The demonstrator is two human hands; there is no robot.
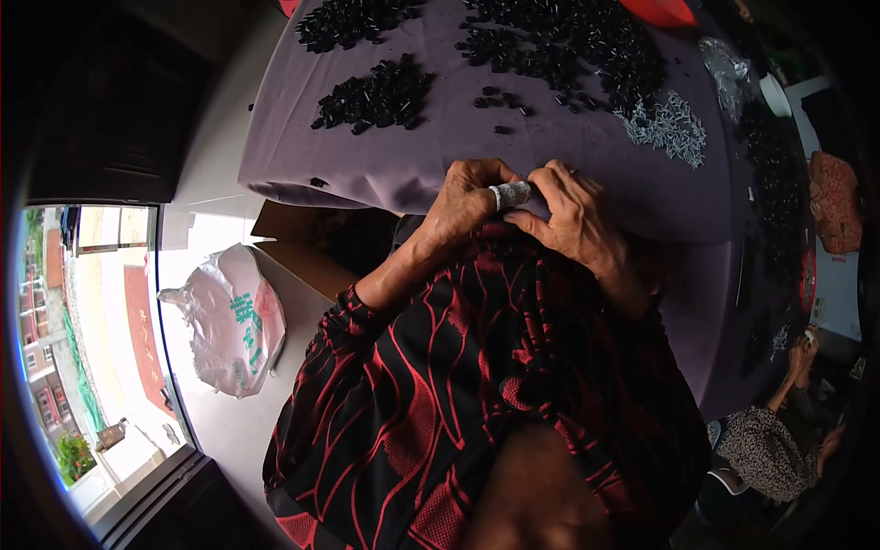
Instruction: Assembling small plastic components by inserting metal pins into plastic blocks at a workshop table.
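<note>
- Purple cloth covers the round table [587, 183], which fills the upper part of the view and curves away toward the right edge
- Heaps of small black plastic parts lie on the cloth: one heap [376, 96] sits up and to the left of the hands, a wider spread [568, 46] lies further back, and another patch [344, 20] rests near the top edge
- a pile of small silvery metal pieces [667, 126] lies on the cloth up and to the right of the hands, beside the black spread
- the left hand [463, 203] and the right hand [573, 215] meet at the near edge of the table, fingertips touching
- both hands pinch a small silvery ribbed cylinder [510, 193] between them; the fingers of each are pressed together around its ends, the left from the left side, the right from above and the right
- the cylinder sits just over the table's rim, above the person's lap
- red and black patterned sleeves [394, 385] fill the lower middle
- a white plastic bag with green print [229, 316] lies on the pale floor to the left, beside a brown cardboard box [293, 247]
- another person's hand [804, 353] shows at the far right, well apart from the work
</note>
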